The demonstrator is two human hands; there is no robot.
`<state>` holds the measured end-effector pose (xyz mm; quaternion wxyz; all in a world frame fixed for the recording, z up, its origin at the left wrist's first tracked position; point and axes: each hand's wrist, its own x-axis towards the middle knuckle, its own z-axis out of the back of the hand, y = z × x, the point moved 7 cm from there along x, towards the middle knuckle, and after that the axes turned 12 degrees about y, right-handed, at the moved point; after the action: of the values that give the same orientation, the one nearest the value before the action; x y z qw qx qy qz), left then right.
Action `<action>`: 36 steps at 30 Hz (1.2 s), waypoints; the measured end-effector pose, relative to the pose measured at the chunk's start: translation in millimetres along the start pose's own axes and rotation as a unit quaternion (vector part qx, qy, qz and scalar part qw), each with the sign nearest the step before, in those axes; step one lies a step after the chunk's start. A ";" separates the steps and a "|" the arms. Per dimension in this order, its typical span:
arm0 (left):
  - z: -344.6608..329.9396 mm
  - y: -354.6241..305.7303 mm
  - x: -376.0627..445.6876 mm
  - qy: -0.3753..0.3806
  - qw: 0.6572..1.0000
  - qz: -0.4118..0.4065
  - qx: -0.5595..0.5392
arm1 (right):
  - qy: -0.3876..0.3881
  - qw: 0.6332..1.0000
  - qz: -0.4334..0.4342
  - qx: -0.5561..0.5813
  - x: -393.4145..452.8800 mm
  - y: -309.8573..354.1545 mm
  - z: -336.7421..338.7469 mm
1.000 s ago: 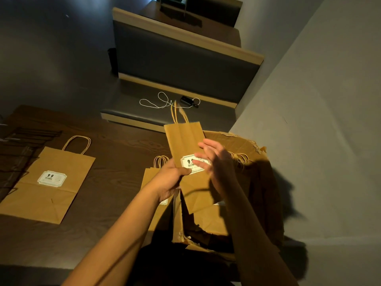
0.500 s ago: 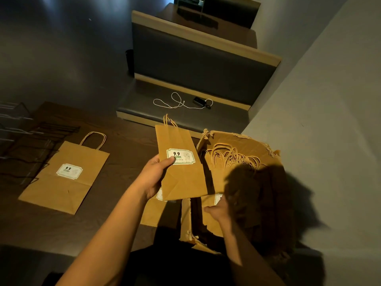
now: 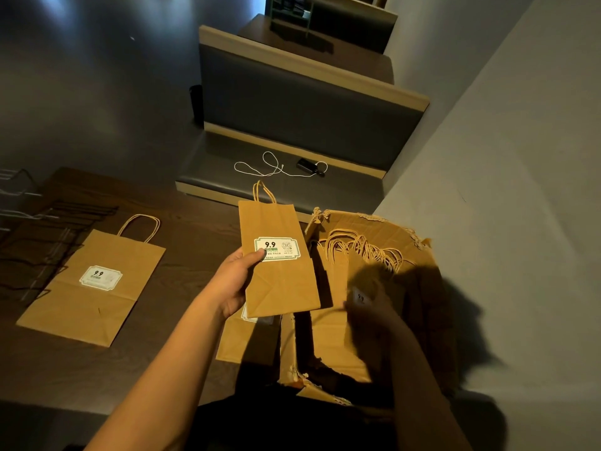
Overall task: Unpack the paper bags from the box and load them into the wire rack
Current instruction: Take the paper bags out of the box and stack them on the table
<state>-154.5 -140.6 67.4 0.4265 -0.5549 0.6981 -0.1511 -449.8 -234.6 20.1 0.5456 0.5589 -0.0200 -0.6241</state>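
Nearest the camera, a dark wood-grain table [image 3: 136, 369] carries the work, lit warm from the near side. On its right edge, against a plain grey wall [image 3: 520, 190], stands a torn cardboard box [image 3: 328, 336] packed with flat kraft bags, their twisted paper handles [image 3: 361, 249] fanned along the far side. The right hand [image 3: 367, 307] reaches into the box in deep shadow and blur; I cannot tell whether it grips anything. The left hand [image 3: 239, 284] pinches a narrow paper bag [image 3: 279, 258] by its left edge, thumb on the white "9.9" label, above the table just left of the box. That bag is folded flat, its long axis running near to far, handle pointing away. Another small bag [image 3: 234, 336] lies under it. Farther left a larger bag [image 3: 94, 284] lies flat, handle away, beside the wire rack [image 3: 39, 242]. Beyond the table, a grey booth bench [image 3: 292, 102] holds a white cable [image 3: 260, 166].
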 end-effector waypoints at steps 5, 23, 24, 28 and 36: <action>0.8 2.7 0.5 0.007 1.000 0.003 0.001 | 0.042 0.972 0.113 0.202 -38.6 43.3 19.5; 17.7 2.7 -1.6 0.062 0.998 0.000 -0.020 | -0.141 0.969 0.196 -0.053 -20.7 108.6 -69.9; 21.5 0.4 -2.4 0.052 0.998 -0.005 -0.021 | -0.184 0.965 0.166 -0.089 -7.9 96.6 -55.3; 32.7 -5.0 -3.3 0.024 0.999 -0.016 -0.017 | -0.081 0.975 -0.091 -0.187 40.8 9.9 -54.6; 25.7 -8.3 4.9 0.018 1.000 -0.008 -0.009 | -0.050 0.946 -0.143 -0.285 52.2 -36.3 -79.3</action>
<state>-129.5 -141.1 55.8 0.4080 -0.5617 0.7021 -0.1582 -405.2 -210.2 -68.0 0.5853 0.3452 0.2119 -0.7024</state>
